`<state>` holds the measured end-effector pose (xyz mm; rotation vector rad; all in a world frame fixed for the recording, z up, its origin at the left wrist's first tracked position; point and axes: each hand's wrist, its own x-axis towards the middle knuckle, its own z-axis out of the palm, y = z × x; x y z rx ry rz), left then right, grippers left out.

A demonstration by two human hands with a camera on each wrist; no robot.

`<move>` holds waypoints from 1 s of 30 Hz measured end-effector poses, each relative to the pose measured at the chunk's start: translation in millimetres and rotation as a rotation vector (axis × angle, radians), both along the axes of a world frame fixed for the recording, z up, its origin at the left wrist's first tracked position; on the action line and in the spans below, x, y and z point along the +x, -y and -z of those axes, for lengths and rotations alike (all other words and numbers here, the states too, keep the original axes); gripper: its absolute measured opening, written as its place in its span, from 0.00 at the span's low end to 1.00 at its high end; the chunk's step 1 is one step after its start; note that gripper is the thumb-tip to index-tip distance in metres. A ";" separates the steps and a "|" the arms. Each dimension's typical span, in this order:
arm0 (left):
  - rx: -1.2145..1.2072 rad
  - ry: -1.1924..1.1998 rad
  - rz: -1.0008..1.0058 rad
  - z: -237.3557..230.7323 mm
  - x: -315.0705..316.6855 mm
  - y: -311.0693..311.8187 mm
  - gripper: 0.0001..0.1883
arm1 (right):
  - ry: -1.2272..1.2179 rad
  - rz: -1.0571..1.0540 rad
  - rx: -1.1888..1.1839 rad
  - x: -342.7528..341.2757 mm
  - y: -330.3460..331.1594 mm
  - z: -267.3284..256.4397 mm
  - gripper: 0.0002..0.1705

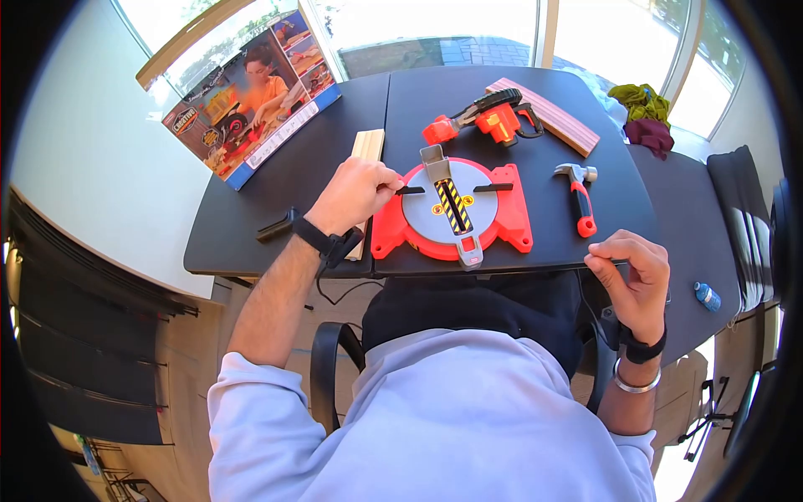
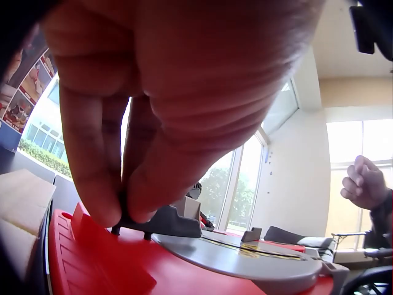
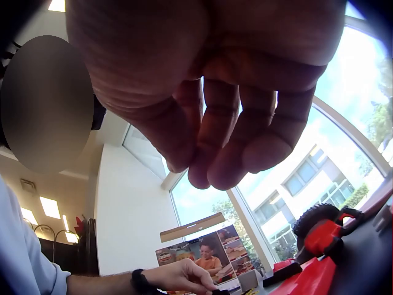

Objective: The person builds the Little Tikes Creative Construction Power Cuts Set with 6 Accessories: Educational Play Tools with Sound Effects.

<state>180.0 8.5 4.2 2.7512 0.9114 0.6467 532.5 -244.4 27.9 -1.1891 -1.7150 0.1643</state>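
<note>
1. Left hand (image 1: pixel 351 194): thumb and fingertips clamped on left black fence piece (image 1: pixel 410 190) of red toy miter-saw base (image 1: pixel 517 219), table's near side.
2. Right hand (image 1: pixel 640 280): raised, near right; fingers loosely curled, holding nothing.
3. Hammer (image 1: pixel 580 198) right of base; red saw (image 1: pixel 500 122) beyond.

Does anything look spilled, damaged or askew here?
Nothing looks spilled or damaged. The one untidy spot is the crumpled heap of olive-green and maroon cloth by the window, just beyond the black table on the right.
</note>
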 end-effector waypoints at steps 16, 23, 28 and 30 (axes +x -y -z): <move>0.045 -0.152 -0.024 -2.2 7.1 7.7 0.10 | 0.010 -0.023 -0.012 -5.0 -3.0 6.2 0.08; 0.187 -0.282 -0.076 0.9 15.1 15.9 0.07 | 0.071 0.036 -0.023 -3.7 -8.5 6.5 0.08; 0.172 -0.278 -0.065 -5.6 13.1 11.8 0.07 | 0.055 0.019 -0.041 0.9 -7.7 5.2 0.08; 0.053 -0.245 -0.034 -14.9 13.5 3.6 0.06 | 0.041 0.046 -0.042 0.1 -5.8 1.1 0.08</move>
